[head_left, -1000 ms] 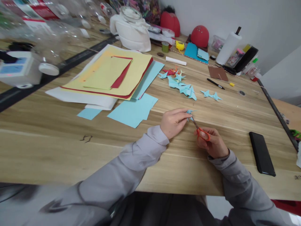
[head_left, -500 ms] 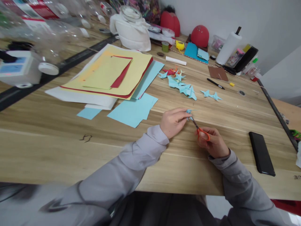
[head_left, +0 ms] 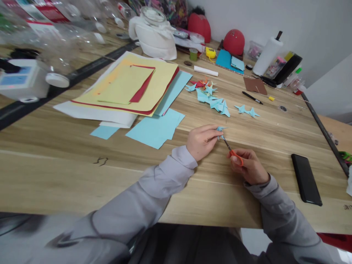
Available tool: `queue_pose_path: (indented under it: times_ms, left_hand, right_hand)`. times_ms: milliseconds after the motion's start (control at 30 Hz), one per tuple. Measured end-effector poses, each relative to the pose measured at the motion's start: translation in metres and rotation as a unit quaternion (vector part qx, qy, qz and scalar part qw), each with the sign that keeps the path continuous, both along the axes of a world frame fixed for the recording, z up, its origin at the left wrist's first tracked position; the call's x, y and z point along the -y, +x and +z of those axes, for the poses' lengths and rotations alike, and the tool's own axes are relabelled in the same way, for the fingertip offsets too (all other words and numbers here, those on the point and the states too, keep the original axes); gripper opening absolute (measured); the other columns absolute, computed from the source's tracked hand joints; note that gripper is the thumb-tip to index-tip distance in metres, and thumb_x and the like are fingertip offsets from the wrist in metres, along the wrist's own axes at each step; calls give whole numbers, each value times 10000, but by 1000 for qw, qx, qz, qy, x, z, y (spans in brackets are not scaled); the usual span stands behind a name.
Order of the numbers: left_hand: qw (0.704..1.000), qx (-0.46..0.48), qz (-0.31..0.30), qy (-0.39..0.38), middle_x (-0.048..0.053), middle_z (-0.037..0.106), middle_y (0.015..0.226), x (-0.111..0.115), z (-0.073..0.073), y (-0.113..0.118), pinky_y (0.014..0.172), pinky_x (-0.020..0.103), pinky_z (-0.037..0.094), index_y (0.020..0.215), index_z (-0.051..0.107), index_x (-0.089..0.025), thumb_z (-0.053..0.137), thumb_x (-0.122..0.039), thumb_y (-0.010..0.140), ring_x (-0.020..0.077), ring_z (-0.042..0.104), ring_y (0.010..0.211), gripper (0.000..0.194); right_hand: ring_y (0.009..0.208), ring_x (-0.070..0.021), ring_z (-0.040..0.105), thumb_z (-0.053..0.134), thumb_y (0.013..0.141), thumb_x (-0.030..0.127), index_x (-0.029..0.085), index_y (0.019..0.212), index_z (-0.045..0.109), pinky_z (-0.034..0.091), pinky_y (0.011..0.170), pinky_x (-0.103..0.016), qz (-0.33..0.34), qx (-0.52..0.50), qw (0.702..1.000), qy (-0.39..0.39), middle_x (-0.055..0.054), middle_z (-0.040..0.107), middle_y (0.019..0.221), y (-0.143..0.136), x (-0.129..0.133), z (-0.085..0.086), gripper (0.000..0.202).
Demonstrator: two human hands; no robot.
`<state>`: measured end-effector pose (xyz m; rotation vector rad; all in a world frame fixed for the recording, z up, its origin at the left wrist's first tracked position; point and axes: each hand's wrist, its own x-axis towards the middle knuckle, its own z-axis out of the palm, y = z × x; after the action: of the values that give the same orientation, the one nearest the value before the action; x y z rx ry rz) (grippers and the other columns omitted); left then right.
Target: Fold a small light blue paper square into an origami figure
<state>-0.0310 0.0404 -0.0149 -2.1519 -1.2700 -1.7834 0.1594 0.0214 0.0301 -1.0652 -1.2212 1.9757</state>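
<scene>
My left hand (head_left: 202,141) pinches a small folded blue paper crane (head_left: 220,129), partly hidden by the fingers. Orange-handled scissors (head_left: 237,157) are in my right hand (head_left: 249,167), with their blades pointing up and left to the underside of the crane. Whether the blade tips touch the paper or only meet it in line I cannot tell. Beyond my hands lies a cluster of folded blue paper cranes (head_left: 218,105), with red and orange ones (head_left: 202,84) at its back. Two more blue cranes (head_left: 246,110) lie to the right of the cluster.
Left of my hands are blue sheets (head_left: 154,128) and a stack of yellow paper (head_left: 162,84). A black phone (head_left: 306,179) lies at the right, a pen (head_left: 252,98) farther back. Plastic bottles (head_left: 59,66) crowd the back left; a paper roll (head_left: 267,57) stands at the back right.
The scissors have shifted slightly left and their handles have turned a little in my right hand. My left hand and the crane have barely moved.
</scene>
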Motion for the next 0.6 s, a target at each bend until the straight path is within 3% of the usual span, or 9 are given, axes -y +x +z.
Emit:
queue_pose_path:
  times_ms: [600]
  left_hand:
    - [1000,-16,3,8,97,758,939,0,1,0,765,255,593,839,734,-167,591,-126,810,157,726,847,152]
  right_hand:
    - [375,-26,219,797,602,388,130,686,665,113,397,-228,-8,2,1000,5,88,374,405,-1,0,0,301]
